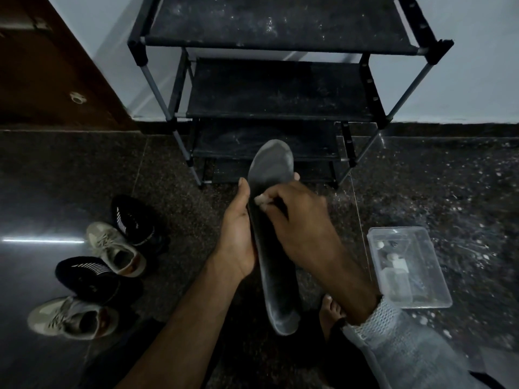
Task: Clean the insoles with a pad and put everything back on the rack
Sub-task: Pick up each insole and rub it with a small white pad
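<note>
Rack (280, 88) behind the insole (273, 175) — four shoes (112, 248) left, a box (407, 265) right, perhaps holding bottles.

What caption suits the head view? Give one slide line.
Left hand holds a grey insole while right hand rubs it with a pad before the rack.

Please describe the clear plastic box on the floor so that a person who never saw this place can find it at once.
Start at the black shoe rack against the pale wall, then look down to the dark speckled floor on its right side. The clear plastic box lies there, beside the person's right hand. It is the only see-through thing, with small white items inside; the shoes are all on the opposite side.
</note>
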`<state>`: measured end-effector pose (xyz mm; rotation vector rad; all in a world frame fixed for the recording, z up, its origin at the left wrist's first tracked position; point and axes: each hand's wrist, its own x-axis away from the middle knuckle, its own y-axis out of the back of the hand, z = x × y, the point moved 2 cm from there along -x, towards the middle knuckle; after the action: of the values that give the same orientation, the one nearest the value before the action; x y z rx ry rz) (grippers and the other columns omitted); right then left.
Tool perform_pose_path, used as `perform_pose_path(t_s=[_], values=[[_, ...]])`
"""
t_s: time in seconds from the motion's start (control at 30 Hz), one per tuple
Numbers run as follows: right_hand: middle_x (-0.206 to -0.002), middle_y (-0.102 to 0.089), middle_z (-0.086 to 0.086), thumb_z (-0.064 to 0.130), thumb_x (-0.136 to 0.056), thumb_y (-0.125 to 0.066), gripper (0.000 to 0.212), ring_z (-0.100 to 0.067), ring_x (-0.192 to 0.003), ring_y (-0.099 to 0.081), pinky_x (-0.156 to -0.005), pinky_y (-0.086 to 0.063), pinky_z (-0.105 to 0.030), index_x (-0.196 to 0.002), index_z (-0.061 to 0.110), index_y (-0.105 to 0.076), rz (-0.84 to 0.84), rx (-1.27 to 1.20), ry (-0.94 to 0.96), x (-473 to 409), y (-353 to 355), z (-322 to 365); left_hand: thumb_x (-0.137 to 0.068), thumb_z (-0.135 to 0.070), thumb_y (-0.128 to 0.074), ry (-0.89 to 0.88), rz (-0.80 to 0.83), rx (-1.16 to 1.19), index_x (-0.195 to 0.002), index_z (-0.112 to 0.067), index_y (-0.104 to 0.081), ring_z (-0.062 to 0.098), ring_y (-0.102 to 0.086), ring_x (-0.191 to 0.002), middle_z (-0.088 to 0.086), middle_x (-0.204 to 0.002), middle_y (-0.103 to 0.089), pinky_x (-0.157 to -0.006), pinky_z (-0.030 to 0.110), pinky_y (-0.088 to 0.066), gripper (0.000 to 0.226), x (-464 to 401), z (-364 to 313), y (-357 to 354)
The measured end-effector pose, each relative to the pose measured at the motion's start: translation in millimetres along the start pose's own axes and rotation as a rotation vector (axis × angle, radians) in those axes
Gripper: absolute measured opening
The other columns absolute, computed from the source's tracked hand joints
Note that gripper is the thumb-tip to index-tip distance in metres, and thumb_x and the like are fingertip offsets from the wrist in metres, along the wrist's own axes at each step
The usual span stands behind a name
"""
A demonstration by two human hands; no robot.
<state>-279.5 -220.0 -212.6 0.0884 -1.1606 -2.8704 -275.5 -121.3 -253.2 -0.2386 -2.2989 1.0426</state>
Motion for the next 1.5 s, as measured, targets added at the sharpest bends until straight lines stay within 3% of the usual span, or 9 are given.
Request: perform_pose_path(t_s=[0.17, 0.37, 0.5, 0.7, 0.83, 0.97, 1.1, 1.3, 1.5], values=[[-0.096, -0.062, 0.015, 0.027, -0.092, -0.061, 0.008, -0.009, -0.095, -0.06, -0.093, -0.045, -0.045, -0.098, 0.025, -0.066, 0.163, -0.088, 0.02, -1.9, -0.5, 2.6, -0.097, -0.062, -0.022, 0.018, 0.054, 0.058, -0.143, -0.003, -0.041, 0.024, -0.041, -0.138, 0.01, -0.147, -0.047, -0.119, 0.04, -0.021, 0.076, -2.3, 0.4, 3.1], [-0.107, -0.064, 0.006, 0.023, -0.094, -0.058, 0.012, -0.013, -0.101, -0.057, -0.087, -0.034, -0.036, -0.099, 0.027, -0.067, -0.136, 0.135, 0.044, -4.2, 4.1, -3.1, -0.097, -0.057, -0.03, 0.003, -0.026, -0.031, -0.129, -0.008, -0.058, 0.027, -0.062, -0.115, 0.016, -0.125, -0.064, -0.099, 0.037, -0.049, 0.064, -0.2, 5.5, 0.7], [-0.109, -0.063, 0.006, 0.027, -0.095, -0.056, 0.013, -0.013, -0.101, -0.056, -0.085, -0.031, -0.032, -0.1, 0.025, -0.068, -0.228, 0.116, -0.02, -7.5, 6.6, -11.1, -0.097, -0.056, -0.033, 0.009, -0.037, -0.062, -0.127, -0.011, -0.061, 0.029, -0.061, -0.115, 0.016, -0.125, -0.064, -0.099, 0.039, -0.048, 0.061, 1.1, 8.5, -1.5], [-0.096, -0.058, 0.016, 0.021, -0.094, -0.058, 0.012, -0.006, -0.095, -0.059, -0.092, -0.047, -0.043, -0.101, 0.023, -0.067, 0.123, -0.093, 0.081, -6.3, 0.6, 0.3, -0.098, -0.06, -0.024, 0.016, 0.032, 0.001, -0.139, -0.004, -0.047, 0.025, -0.046, -0.134, 0.012, -0.142, -0.051, -0.115, 0.039, -0.029, 0.073, -0.5, 2.1, 2.5], [-0.098, -0.063, 0.011, 0.023, -0.091, -0.063, 0.01, -0.008, -0.094, -0.061, -0.091, -0.047, -0.042, -0.1, 0.024, -0.068, 0.302, -0.047, 0.147, -7.8, 6.3, 1.0, -0.096, -0.064, -0.024, 0.032, 0.015, 0.032, -0.14, -0.007, -0.047, 0.025, -0.05, -0.13, 0.009, -0.14, -0.054, -0.109, 0.039, -0.036, 0.076, -0.5, -2.5, 3.8], [-0.1, -0.064, 0.006, 0.025, -0.09, -0.063, 0.006, -0.015, -0.094, -0.062, -0.088, -0.045, -0.047, -0.094, 0.026, -0.067, 0.032, 0.077, 0.12, -10.7, 5.7, -8.6, -0.095, -0.06, -0.03, 0.004, -0.067, -0.001, -0.125, -0.009, -0.062, 0.028, -0.061, -0.116, 0.015, -0.126, -0.063, -0.1, 0.043, -0.045, 0.067, -0.3, 0.2, 4.3], [-0.106, -0.062, 0.003, 0.024, -0.091, -0.063, 0.008, -0.016, -0.098, -0.059, -0.084, -0.031, -0.032, -0.097, 0.024, -0.068, -0.105, 0.194, 0.029, -11.1, 13.5, -18.0, -0.096, -0.057, -0.032, -0.039, -0.099, -0.079, -0.109, -0.009, -0.071, 0.028, -0.066, -0.1, 0.016, -0.111, -0.069, -0.097, 0.043, -0.046, 0.063, 1.0, -0.8, 2.3], [-0.101, -0.064, 0.004, 0.023, -0.09, -0.064, 0.01, -0.015, -0.096, -0.059, -0.089, -0.046, -0.045, -0.099, 0.021, -0.069, 0.354, 0.013, 0.161, -6.9, 4.2, -1.8, -0.095, -0.065, -0.023, -0.011, -0.001, 0.048, -0.141, -0.008, -0.046, 0.027, -0.048, -0.133, 0.01, -0.141, -0.053, -0.112, 0.042, -0.032, 0.076, -5.3, -8.1, 11.7], [-0.102, -0.064, 0.0, 0.028, -0.091, -0.062, 0.011, -0.022, -0.1, -0.061, -0.082, -0.033, -0.034, -0.095, 0.022, -0.07, -0.088, 0.262, 0.06, -7.6, 6.2, -13.4, -0.097, -0.06, -0.026, -0.01, -0.014, 0.064, -0.133, -0.005, -0.055, 0.03, -0.051, -0.129, 0.016, -0.135, -0.057, -0.114, 0.045, -0.032, 0.072, -4.7, -2.4, 7.8]])
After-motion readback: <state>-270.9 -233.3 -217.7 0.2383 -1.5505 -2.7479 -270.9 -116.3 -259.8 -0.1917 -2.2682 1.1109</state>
